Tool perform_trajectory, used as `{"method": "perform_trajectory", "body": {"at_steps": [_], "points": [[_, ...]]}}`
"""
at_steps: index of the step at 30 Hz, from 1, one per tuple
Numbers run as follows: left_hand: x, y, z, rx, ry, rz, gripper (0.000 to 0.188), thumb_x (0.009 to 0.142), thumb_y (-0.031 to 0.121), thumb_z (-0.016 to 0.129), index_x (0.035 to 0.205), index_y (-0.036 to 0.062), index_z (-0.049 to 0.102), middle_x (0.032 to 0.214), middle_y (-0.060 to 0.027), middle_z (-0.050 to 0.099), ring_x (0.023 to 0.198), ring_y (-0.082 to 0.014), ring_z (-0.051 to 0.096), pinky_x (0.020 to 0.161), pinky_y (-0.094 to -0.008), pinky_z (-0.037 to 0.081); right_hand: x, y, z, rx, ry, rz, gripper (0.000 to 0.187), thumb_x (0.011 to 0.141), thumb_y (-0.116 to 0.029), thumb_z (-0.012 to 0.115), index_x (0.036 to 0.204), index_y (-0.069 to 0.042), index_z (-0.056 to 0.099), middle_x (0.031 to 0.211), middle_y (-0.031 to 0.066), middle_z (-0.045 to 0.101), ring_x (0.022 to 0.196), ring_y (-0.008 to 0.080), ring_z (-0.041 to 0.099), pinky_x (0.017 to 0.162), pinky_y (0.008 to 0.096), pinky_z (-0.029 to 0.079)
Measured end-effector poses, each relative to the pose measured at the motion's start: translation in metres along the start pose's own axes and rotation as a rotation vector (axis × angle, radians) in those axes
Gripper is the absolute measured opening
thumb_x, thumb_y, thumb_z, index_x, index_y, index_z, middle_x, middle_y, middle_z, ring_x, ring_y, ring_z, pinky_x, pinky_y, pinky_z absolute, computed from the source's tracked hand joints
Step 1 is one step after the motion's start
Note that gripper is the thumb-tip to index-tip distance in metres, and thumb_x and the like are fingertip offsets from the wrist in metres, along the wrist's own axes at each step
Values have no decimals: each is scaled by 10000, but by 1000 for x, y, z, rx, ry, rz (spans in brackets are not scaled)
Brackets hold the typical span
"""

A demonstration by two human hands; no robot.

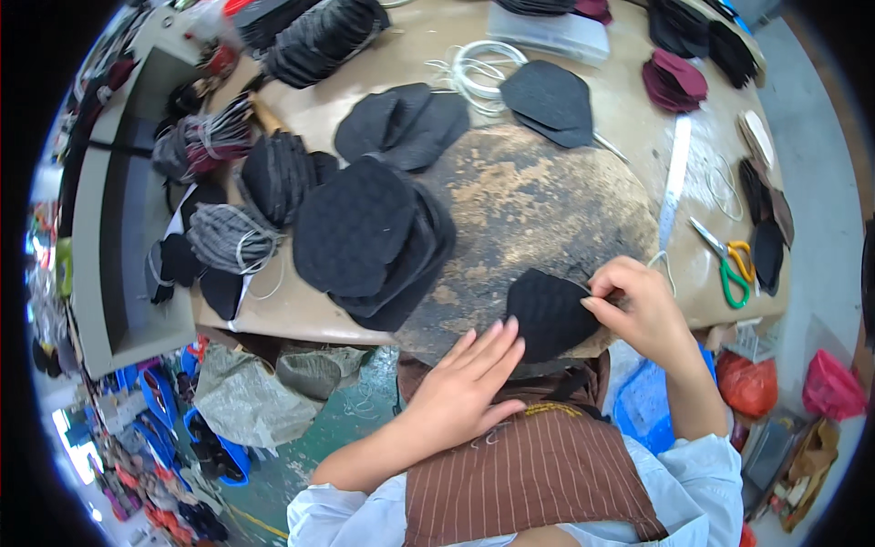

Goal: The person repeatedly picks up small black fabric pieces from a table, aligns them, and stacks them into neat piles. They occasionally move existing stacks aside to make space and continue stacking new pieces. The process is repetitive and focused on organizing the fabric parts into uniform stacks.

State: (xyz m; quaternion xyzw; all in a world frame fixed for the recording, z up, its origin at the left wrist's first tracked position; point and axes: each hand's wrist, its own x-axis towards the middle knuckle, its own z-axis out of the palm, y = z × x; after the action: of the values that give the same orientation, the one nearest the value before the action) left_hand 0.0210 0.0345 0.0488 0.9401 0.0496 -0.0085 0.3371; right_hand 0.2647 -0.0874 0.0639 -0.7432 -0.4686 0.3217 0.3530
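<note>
A black, textured fabric piece (550, 314) with a rounded outline lies near the front edge of a worn round board (538, 196). My left hand (469, 383) rests with its fingers stretched out, the tips touching the piece's left edge. At its right corner, my right hand (638, 305) pinches the fabric between thumb and fingers. Anything small inside that pinch is hidden. Left of the board's middle stands a pile of similar black pieces (355, 228), with more dark pieces (401, 126) behind it.
Scissors with green and yellow handles (734, 264) lie on the right, near a white strip (676, 173). White cord (478, 73) is coiled at the back. Tied bundles (232, 239) crowd the left beside a grey bin (128, 301). Maroon pieces (674, 80) lie at back right.
</note>
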Motion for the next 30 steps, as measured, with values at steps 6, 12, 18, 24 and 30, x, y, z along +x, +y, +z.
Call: {"method": "perform_trajectory", "body": {"at_steps": [6,12,18,24,30], "points": [[-52,0,-97,-301,819,18,422,937,189,512,1237,-109,511,1165,-214,629,1017,-293,649,921,-364,494,35,-86,-3,564,-44,-167,159,847,-12,658,958,-22,544,722,-7,528,703,30,512,629,200,439],[7,-10,-135,226,1174,-156,432,920,45,436,1331,-89,435,1316,-235,527,1243,-326,498,1064,-416,352,142,-141,26,-17,-217,-387,222,901,-101,595,1098,2,583,940,57,615,837,133,592,750,263,478],[61,-67,-57,648,592,-678,713,841,357,579,1390,-42,359,1472,-238,298,1370,-449,251,1056,-665,184,166,-102,99,107,189,-676,391,955,-290,486,1235,-20,522,1253,230,502,1196,384,465,1010,440,353],[30,-66,-57,250,653,-569,995,758,338,722,1452,-75,141,1506,-305,140,1395,-488,135,1088,-607,179,159,-42,117,-162,68,-521,510,994,-403,330,1374,-82,443,1437,208,361,1337,394,293,1094,488,207],[-32,-78,-30,-512,791,-322,1025,845,350,681,1489,-12,-28,1539,-249,84,1427,-346,170,1109,-502,228,157,-53,94,-313,6,-537,491,951,-400,477,1320,-77,505,1370,217,424,1263,386,357,1047,490,273]]}}
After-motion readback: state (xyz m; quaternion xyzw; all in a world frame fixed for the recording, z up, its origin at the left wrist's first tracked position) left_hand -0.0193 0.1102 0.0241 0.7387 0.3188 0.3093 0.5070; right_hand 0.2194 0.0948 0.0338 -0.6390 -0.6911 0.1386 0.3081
